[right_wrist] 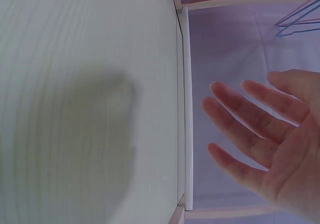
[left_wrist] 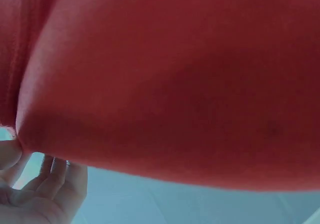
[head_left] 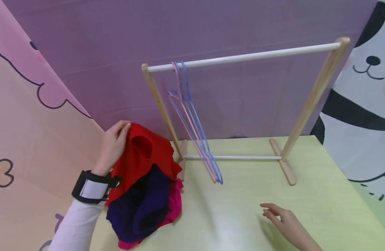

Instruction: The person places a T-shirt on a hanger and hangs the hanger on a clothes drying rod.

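Red cloth (head_left: 161,141) beside head-view-only navy cloth (head_left: 153,205)

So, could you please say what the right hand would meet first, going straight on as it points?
The right hand would probably meet the hangers first, near their lower ends, though head-view depth is unclear.

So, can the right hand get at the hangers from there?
Probably, yes: the right hand is empty above the table, and nothing visible stands between it and the hangers on the rail. The left hand holds the red cloth off to the left.
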`<state>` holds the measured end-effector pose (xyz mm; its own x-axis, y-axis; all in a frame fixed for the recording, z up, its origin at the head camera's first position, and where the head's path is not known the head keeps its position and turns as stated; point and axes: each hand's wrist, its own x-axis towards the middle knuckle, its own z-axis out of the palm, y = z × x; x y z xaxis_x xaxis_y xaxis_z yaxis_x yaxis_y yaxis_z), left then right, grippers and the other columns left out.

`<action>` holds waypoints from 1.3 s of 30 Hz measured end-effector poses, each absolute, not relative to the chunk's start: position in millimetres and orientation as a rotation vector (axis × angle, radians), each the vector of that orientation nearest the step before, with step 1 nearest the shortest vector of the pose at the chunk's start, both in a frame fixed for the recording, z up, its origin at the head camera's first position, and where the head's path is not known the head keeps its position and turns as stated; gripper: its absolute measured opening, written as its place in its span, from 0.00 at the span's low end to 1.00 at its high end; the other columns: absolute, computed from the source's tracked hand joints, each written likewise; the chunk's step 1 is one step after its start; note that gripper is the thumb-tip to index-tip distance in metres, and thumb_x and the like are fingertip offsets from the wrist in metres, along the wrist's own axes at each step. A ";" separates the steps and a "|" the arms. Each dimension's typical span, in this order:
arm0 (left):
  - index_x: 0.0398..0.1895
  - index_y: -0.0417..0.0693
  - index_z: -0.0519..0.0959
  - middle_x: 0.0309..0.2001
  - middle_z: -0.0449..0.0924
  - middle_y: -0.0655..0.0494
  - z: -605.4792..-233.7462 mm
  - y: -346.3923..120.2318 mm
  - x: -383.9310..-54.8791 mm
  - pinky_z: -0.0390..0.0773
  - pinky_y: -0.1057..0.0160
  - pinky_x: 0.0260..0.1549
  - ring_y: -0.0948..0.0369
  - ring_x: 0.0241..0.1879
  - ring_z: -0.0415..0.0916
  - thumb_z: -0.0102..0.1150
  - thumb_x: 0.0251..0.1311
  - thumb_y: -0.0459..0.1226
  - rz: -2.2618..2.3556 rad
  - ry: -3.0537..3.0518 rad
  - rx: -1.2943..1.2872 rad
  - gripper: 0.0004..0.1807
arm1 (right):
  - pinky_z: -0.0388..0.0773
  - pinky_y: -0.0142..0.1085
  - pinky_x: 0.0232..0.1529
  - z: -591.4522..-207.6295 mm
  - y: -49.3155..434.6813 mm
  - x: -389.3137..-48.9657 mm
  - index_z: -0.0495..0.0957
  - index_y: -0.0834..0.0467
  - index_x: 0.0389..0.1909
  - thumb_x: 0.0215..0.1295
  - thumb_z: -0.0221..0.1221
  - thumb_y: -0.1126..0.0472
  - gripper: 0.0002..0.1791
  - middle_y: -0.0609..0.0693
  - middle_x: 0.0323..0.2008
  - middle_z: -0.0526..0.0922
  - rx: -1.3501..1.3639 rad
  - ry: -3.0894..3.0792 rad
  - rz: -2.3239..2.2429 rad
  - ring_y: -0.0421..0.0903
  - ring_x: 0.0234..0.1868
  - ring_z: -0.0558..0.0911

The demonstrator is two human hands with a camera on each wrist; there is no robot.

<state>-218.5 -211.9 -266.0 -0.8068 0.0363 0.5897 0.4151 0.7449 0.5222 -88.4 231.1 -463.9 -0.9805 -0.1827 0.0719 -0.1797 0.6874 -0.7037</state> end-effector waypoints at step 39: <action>0.46 0.48 0.78 0.43 0.76 0.51 -418.5 -142.4 -180.9 0.74 0.60 0.42 0.59 0.41 0.71 0.71 0.42 0.42 -0.220 -3.148 -1.186 0.24 | 0.76 0.31 0.32 -468.8 228.5 -88.8 0.74 0.64 0.49 0.65 0.52 0.64 0.14 0.50 0.32 0.84 -0.364 2.863 -1.242 0.33 0.33 0.79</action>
